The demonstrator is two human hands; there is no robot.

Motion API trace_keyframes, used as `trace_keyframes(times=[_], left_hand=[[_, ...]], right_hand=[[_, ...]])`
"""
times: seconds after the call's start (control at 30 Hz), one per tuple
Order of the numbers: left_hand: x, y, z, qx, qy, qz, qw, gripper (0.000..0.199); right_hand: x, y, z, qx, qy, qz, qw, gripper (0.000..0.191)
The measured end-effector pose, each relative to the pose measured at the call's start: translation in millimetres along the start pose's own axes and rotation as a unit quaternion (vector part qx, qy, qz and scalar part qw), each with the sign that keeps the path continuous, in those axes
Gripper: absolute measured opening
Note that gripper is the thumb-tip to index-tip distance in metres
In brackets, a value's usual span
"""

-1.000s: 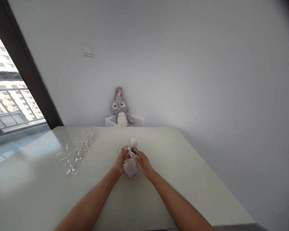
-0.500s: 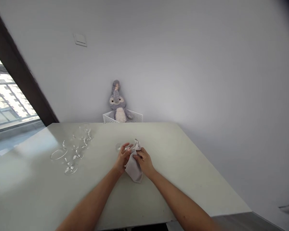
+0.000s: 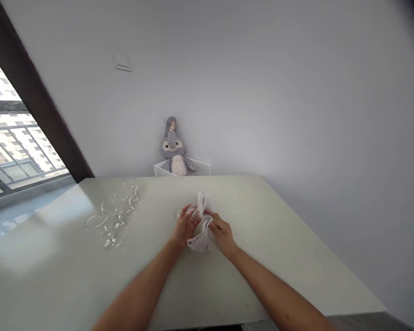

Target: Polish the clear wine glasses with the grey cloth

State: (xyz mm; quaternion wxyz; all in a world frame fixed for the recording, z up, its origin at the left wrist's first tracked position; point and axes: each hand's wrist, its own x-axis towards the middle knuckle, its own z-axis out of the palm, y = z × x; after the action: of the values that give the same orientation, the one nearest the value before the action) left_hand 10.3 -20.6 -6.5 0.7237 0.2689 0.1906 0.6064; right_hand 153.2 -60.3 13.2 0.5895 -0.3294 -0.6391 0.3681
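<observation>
Cloth (image 3: 200, 241) has shifted since the last frame: its top end now stands up higher & its lower end hangs less far down. R hand (image 3: 224, 234) has moved a bit toward 3 o'clock, away from L hand (image 3: 184, 230); the view has swung slightly too.

L hand: fingers curled round a clear glass (image 3: 178, 214), foot poking out at approx 10 o'clock of that hand. R hand: narrow pinch on the cloth, which is bunched up against the glass btwn the two hands. Bowl is mostly hidden by cloth & fingers; can't tell if the glass touches the worktop (image 3: 262, 257).

Clear glasses (image 3: 112, 243) stand upright in a row, 9 to 10 o'clock of the hands, well apart from them. Soft toy (image 3: 178, 165) sits in a white basket (image 3: 202, 169) at approx 11 o'clock, past the far edge.

To handle it well: L hand should steady the glass close to the bowl, w/ light pressure, as twisting foot vs. bowl could snap a thin stem. R hand is best kept soft, cloth btwn fingertips & glass, small turns, no hard squeeze on the rim. Loose cloth ends want gathering in, so nothing snags. Low & over the worktop is safest.
</observation>
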Motion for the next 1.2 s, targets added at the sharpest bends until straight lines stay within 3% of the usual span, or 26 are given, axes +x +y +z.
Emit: trace_keyframes(times=[0.07, 0.2, 0.33, 0.4, 0.5, 0.63, 0.77, 0.87, 0.97, 1.03, 1.1, 1.2], left_hand=[[-1, 0, 1.0, 0.013, -0.014, 0.010, 1.000, 0.028], [-4, 4, 5.6, 0.047, -0.028, 0.021, 0.998, 0.030], [-7, 7, 9.2, 0.095, -0.043, 0.020, 0.994, 0.036], [-10, 7, 10.6, 0.135, -0.060, 0.007, 0.989, 0.041], [-13, 4, 13.1, 0.210, -0.082, -0.015, 0.974, 0.045], [-16, 0, 15.9, 0.213, -0.055, -0.019, 0.975, 0.042], [-16, 6, 16.7, 0.208, -0.092, -0.054, 0.972, 0.049], [-17, 15, 16.8, 0.220, -0.141, -0.072, 0.963, 0.058], [-17, 19, 15.9, 0.269, -0.144, -0.043, 0.951, 0.051], [-15, 20, 13.8, 0.314, -0.134, -0.014, 0.940, 0.045], [-12, 19, 10.4, 0.348, -0.118, -0.001, 0.930, 0.044], [-7, 15, 4.2, 0.370, -0.069, -0.006, 0.926, 0.040]], right_hand=[[-1, 1, 5, 0.015, -0.042, 0.036, 0.998, 0.025], [0, 6, 8, 0.115, -0.055, 0.134, 0.983, 0.032], [2, 13, 4, 0.157, -0.111, 0.180, 0.965, 0.037], [2, 16, 1, 0.098, -0.143, 0.176, 0.969, 0.034], [3, 18, -3, -0.051, -0.160, 0.107, 0.980, 0.020], [5, 15, -6, -0.153, -0.141, 0.047, 0.977, 0.011], [5, 14, -4, -0.023, -0.120, 0.142, 0.982, 0.016], [3, 14, -3, 0.142, -0.126, 0.245, 0.951, 0.029], [2, 14, -4, 0.247, -0.136, 0.291, 0.914, 0.038], [1, 15, -4, 0.253, -0.142, 0.295, 0.910, 0.039], [1, 14, -3, 0.201, -0.163, 0.273, 0.927, 0.036], [-1, 12, -2, 0.046, -0.182, 0.172, 0.967, 0.022]])
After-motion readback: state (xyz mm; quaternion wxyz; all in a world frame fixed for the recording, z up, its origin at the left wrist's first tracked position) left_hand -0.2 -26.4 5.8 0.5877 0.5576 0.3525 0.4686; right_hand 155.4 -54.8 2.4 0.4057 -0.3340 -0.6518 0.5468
